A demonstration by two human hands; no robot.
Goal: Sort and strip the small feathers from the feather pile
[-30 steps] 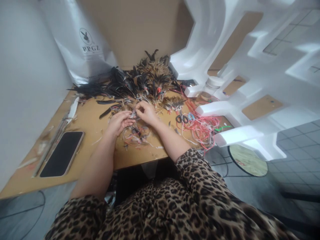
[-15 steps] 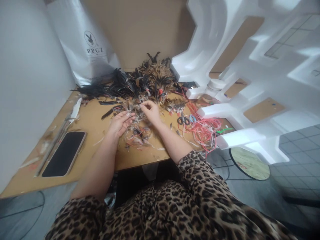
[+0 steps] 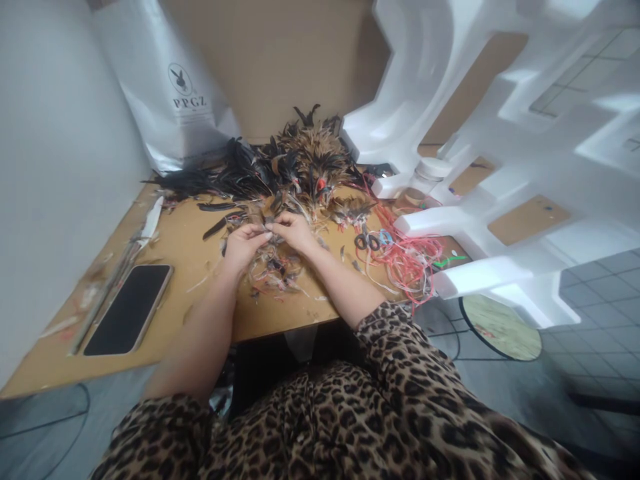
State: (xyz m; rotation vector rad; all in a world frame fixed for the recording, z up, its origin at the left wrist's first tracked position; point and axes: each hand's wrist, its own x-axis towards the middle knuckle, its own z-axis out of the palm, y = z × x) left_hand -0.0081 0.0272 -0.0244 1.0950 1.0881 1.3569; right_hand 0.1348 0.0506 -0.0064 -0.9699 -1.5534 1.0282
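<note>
My left hand (image 3: 243, 244) and my right hand (image 3: 294, 233) meet over the middle of the table, their thumbs and fingers pinched almost tip to tip. Brownish feathers (image 3: 269, 210) stick up just beyond the fingertips, and both hands grip them at the base. Exactly how many feathers I hold is too small to tell. Below my fingers lies a heap of feather scraps and thread bits (image 3: 277, 270). Behind my hands spreads a large pile of black feathers (image 3: 240, 167), next to a bushy pile of brown feathers (image 3: 317, 150).
Scissors (image 3: 367, 241) lie to the right beside tangled pink and white string (image 3: 407, 260). White foam pieces (image 3: 475, 277) overhang the right side, close to a lidded jar (image 3: 430, 175). A phone (image 3: 129, 309) rests at front left; a silver bag (image 3: 170, 107) stands behind.
My right hand has come down and left to meet the left one. The left hand has turned from palm-up to a pinch, so the fingertips are now together.
</note>
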